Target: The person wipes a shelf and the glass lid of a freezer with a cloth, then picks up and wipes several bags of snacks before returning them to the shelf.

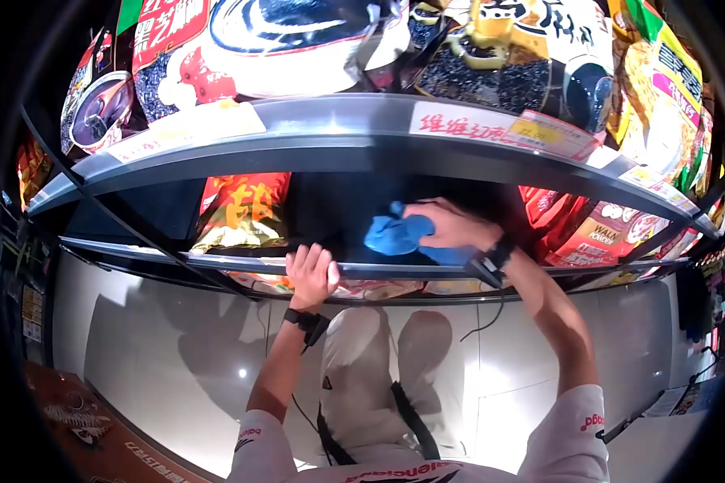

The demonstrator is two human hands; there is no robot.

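Note:
My right hand [449, 225] reaches into the middle shelf and presses a blue cloth [395, 235] against the shelf surface, fingers closed over it. My left hand [312, 274] grips the front edge of that same shelf [217, 262], fingers curled over the rail. Both wrists carry black bands with cables. An orange-red snack bag [243, 211] stands on the shelf just left of my left hand.
The upper shelf [338, 121] holds large food packets, with price labels [467, 122] along its rail. Red packets [596, 233] stand on the middle shelf at the right. More packets lie on a lower shelf. A pale glossy floor [153, 346] lies below.

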